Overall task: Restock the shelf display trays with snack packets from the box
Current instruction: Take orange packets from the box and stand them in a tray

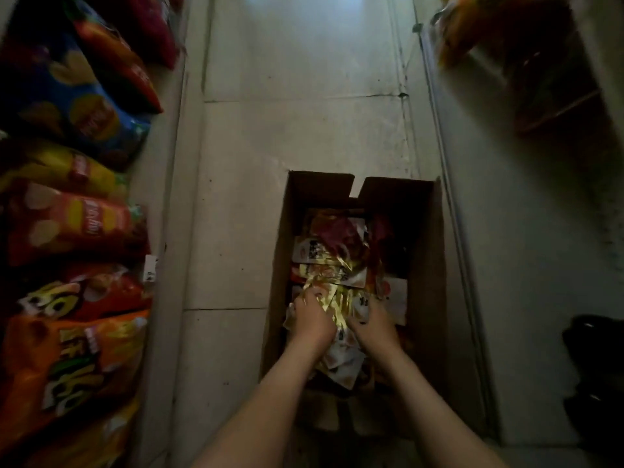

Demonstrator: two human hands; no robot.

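Along the left edge of the view, a shelf [163, 184] is carrying large chip bags that are leaning out over the aisle: a blue bag [77, 96] towards the far end, a red bag [74, 224] in the middle and an orange bag [67, 366] nearest the person. A small white price tag [150, 268] is hanging at the shelf's front edge beside the red bag. To the right of the shelf, the pale tiled floor [287, 113] is running up the middle of the view. An open cardboard box [280, 265] is sitting on it, with its far flaps folded up. The snack packets [337, 251] are lying in a loose heap inside the box, some gold foil and some red and white. Both bare forearms are reaching down into the box's near half. The left hand [314, 319] is curling its fingers round a clump of the gold-foil packets, and just beside it the right hand [371, 324] is gripping more of the same heap, so both hands are clamping on packets. The box's right wall is standing close against the base of a second shelf unit [557, 113], which is dim and blurred, with orange packaging [472, 32] at its top. A black object [594, 359], too dark to identify, is sitting near the right edge.
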